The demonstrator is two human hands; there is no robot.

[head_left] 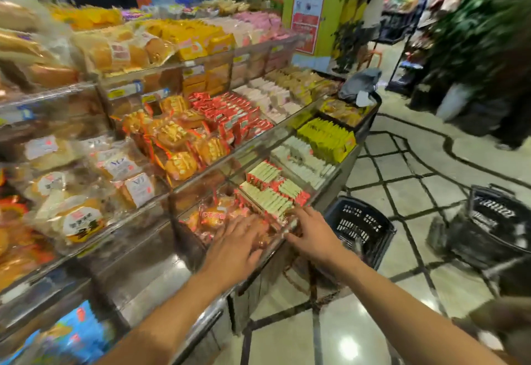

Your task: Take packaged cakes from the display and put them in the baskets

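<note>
Both hands reach into the lowest front bin of the tiered display (184,189). My left hand (234,245) lies with fingers spread flat on the packaged cakes (214,215), golden rounds in clear wrap with red print. My right hand (311,232) rests at the bin's clear front edge, fingers extended toward the cakes beside the red-and-white bar packs (273,189). Neither hand plainly grips a pack; motion blur hides the fingertips. Two black baskets stand on the floor: one (359,227) just right of my right hand, another (494,224) further right.
Higher tiers hold wrapped breads (120,51), red packs (230,112) and yellow boxes (327,138). A green pillar (313,5) stands behind the display end. People (373,5) and dark shelving (416,26) line the far aisle. Tiled floor (402,169) lies to the right.
</note>
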